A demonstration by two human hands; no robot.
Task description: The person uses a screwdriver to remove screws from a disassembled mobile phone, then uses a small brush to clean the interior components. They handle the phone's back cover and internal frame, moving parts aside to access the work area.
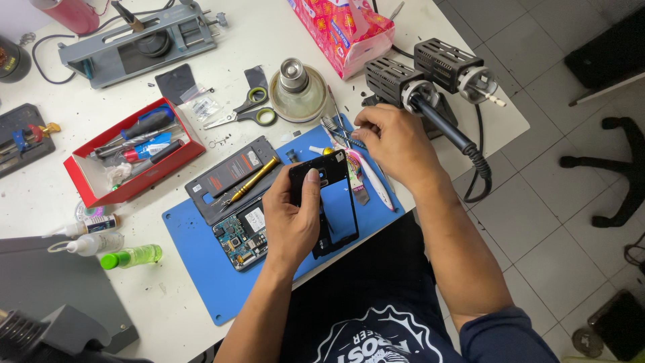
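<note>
Working view: a white tabletop seen from above, with a blue mat at the near edge.
Far left: three small bottles lie on their sides, one of them green; behind them a red tray holds screwdrivers and pens.
Left of centre: scissors and a round glass pot sit behind the mat; a dark back cover with a brass-coloured screwdriver across it lies on the mat, and a bare circuit board lies just in front of it.
Left hand: fingers closed around the black phone frame, thumb pressed on its top edge, holding it upright and slightly tilted above the mat.
Phone frame position: in the air over the mat's middle, between both hands, touching only the left one.
Right hand: fingers pinched together at the tweezers lying at the mat's far edge; whether they have a firm hold of them I cannot tell.
Right side: a pink tissue box and two black hot-air units with a hose.
Doing it well: in my judgement, keep the frame steady by its edges, away from the inner parts, and lift the tweezers by their middle so the tips stay under control.
</note>
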